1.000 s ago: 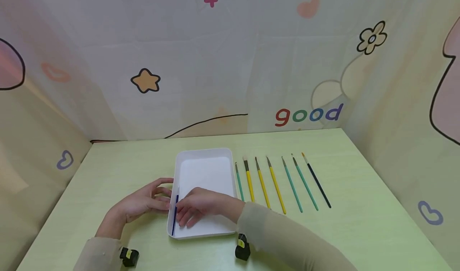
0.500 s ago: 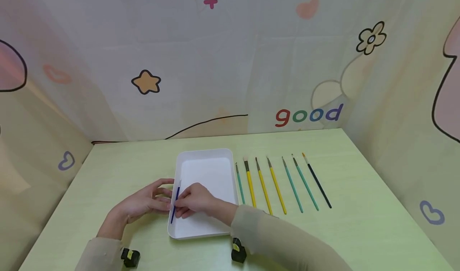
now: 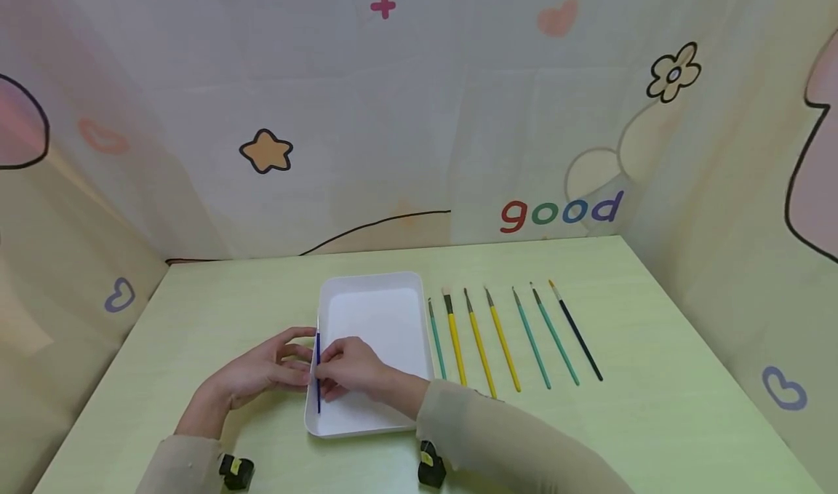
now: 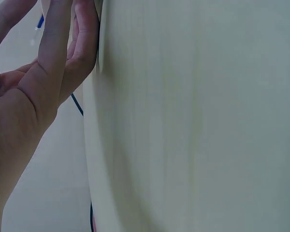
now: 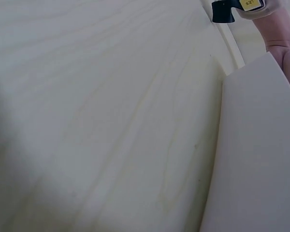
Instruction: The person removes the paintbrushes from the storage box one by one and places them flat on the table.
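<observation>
My right hand [image 3: 356, 367] reaches over a white rectangular tray [image 3: 373, 297] and pinches a thin blue paintbrush [image 3: 318, 345] between thumb and fingers. The brush points away from me along the tray's left wall, pale tip at the far end. Part of its blue handle [image 4: 40, 21] shows past the fingers in the left wrist view. My left hand [image 3: 262, 363] rests on the table with loosely bent fingers against the outside of that wall. In the right wrist view the tray's wall [image 5: 261, 145] stands in front; the right hand is out of that view.
Right of the tray several paintbrushes lie in a row, tips away from me: teal ones [image 3: 532, 337], yellow-handled ones [image 3: 503, 340] and a black one [image 3: 577, 334] at the far right. A printed cloth [image 3: 393, 130] hangs behind the table [image 3: 655, 407].
The blue paintbrush has gone from lying in the tray to the right hand's pinch, shifting slightly away from me and turning straighter. The left hand has hardly moved.
</observation>
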Available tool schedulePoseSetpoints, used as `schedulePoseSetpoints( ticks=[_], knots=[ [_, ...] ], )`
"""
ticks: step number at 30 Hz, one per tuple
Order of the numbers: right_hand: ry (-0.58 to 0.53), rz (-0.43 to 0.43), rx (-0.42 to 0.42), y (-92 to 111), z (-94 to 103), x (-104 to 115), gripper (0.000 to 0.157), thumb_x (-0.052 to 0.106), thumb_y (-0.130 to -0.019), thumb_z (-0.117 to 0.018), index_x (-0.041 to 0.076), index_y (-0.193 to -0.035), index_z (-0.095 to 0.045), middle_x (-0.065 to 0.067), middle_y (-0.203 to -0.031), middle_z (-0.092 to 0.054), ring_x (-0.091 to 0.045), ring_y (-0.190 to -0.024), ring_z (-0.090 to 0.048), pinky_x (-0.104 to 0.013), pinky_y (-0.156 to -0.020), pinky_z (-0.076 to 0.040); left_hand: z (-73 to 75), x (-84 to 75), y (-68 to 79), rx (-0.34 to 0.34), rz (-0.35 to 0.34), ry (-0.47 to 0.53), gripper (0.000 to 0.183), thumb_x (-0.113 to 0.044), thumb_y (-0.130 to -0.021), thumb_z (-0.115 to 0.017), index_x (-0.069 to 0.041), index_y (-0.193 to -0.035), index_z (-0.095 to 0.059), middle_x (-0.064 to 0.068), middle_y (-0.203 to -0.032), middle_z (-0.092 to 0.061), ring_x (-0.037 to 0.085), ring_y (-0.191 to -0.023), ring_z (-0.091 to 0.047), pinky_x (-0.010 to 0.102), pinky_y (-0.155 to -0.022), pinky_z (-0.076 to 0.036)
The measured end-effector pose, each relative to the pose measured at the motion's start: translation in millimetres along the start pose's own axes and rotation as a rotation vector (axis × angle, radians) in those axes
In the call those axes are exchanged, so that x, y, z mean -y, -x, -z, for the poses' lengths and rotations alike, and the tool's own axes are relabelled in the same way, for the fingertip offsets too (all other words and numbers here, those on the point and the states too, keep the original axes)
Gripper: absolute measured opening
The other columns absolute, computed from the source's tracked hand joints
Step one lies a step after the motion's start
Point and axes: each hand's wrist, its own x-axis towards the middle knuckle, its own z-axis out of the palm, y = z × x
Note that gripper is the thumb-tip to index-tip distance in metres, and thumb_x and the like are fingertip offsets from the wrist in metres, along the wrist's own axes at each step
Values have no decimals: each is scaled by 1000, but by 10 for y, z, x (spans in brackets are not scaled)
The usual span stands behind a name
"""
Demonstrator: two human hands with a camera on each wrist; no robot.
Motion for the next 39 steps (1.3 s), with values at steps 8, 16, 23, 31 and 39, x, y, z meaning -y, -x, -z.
schedulePoseSetpoints(
  ticks=[8, 16, 23, 31, 39],
  knots=[
    [-37, 16, -12, 24, 32, -10, 7, -1, -89, -64, -1, -95, -60, -10, -73, -66, -16, -60, -64, -33, -58, -62, 1, 18, 4, 0, -7, -1, 84, -2, -91, -76, -3, -158, -24, 26, -133, -48, 30, -109, -64, 44, -93, -57],
    [-12, 20, 5, 62, 253, 43, 9, 0, -95, -64, 0, -103, -61, -11, -81, -68, -17, -67, -66, -35, -62, -63, -12, 9, 4, -8, 1, -9, 86, -3, -91, -76, -3, -159, -24, 27, -132, -49, 32, -109, -64, 46, -94, -57],
    [-1, 22, -9, 141, 480, 125, 13, -1, -95, -67, -3, -108, -62, -13, -87, -69, -19, -71, -66, -34, -61, -62, -21, 13, 0, -18, 5, -14, 86, -3, -90, -77, -3, -158, -24, 26, -131, -50, 32, -108, -65, 46, -93, -57],
    [8, 41, 27, 272, 799, 230, 22, -3, -96, -65, -12, -116, -59, -23, -97, -69, -19, -76, -66, -37, -66, -63, -20, 29, 7, -13, -13, -3, 85, 0, -90, -75, -1, -158, -24, 29, -132, -49, 32, -107, -65, 45, -93, -58],
    [62, 53, -6, 409, 1115, 260, 28, -1, -97, -63, -11, -121, -56, -25, -101, -67, -19, -73, -67, -37, -67, -63, -22, 34, 8, -6, -30, 2, 83, 2, -91, -73, 2, -157, -23, 29, -131, -49, 32, -107, -65, 45, -92, -58]
  ],
)
